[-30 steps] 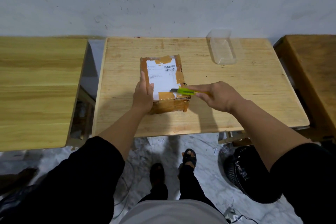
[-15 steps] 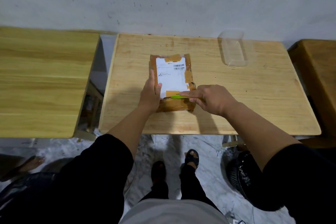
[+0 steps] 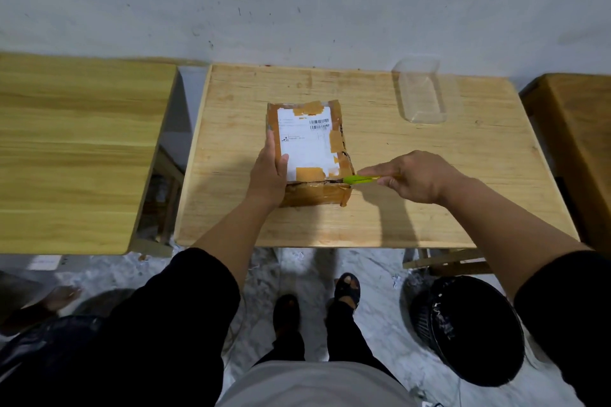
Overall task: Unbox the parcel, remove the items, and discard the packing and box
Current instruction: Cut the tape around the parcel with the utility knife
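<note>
A brown taped cardboard parcel (image 3: 309,142) with a white shipping label lies in the middle of the wooden table (image 3: 463,201). My left hand (image 3: 268,172) presses on its near left corner and holds it down. My right hand (image 3: 416,177) grips a green box cutter (image 3: 358,179), whose tip sits at the parcel's near right corner, along a dark slit running across the top near edge.
A clear plastic tray (image 3: 421,92) stands at the table's back right. Another wooden table (image 3: 72,149) is to the left and a darker one (image 3: 575,142) to the right. A black bin (image 3: 469,327) sits on the floor at lower right. Someone's bare foot (image 3: 61,296) shows at lower left.
My right hand has drawn the cutter rightward along the parcel's near top edge, from mid-box to the right corner. A slit now shows there. My left hand stayed on the parcel.
</note>
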Tool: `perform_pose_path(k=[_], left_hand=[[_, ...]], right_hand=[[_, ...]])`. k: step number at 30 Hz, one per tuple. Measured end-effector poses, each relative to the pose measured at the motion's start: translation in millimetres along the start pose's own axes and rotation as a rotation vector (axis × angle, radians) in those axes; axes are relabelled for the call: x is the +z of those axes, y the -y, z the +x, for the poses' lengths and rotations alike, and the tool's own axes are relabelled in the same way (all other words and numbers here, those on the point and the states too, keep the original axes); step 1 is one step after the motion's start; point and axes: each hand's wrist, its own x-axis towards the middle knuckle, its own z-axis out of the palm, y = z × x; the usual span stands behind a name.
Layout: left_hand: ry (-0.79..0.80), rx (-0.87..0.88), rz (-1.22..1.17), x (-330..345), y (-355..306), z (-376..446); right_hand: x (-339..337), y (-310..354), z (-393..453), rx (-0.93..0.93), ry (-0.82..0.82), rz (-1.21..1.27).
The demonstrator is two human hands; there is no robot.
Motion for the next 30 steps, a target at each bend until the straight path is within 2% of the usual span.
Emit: perform_pose_path(k=[2, 5, 13, 16, 19, 24, 30], left_hand=[[0.006, 0.009, -0.001, 0.1, 0.9, -0.1], [0.015, 0.016, -0.004, -0.1, 2.9, -1.0], [-0.004, 0.006, -0.026, 2.2, 5.2, -0.9], [-0.012, 0.008, -0.043, 2.5, 4.6, -1.4], [-0.016, 0.014, -0.040, 2.8, 5.0, -0.8], [-0.016, 0.024, -0.045, 3.6, 6.1, -0.4], [-0.021, 0.023, -0.048, 4.8, 8.5, 0.0]], right_hand=[[-6.3, -4.0, -4.5, 0.053, 0.002, 0.329], [-7.1, -1.0, -10.2, 0.172, -0.091, 0.894], [55.6, 60.6, 23.4, 0.588, -0.433, 1.401], [57.1, 71.1, 33.1, 0.681, -0.485, 1.488], [56.3, 71.5, 36.8, 0.693, -0.463, 1.527], [60.0, 66.9, 25.8, 0.527, -0.362, 1.577], [60.8, 67.8, 16.4, 0.426, -0.289, 1.703]])
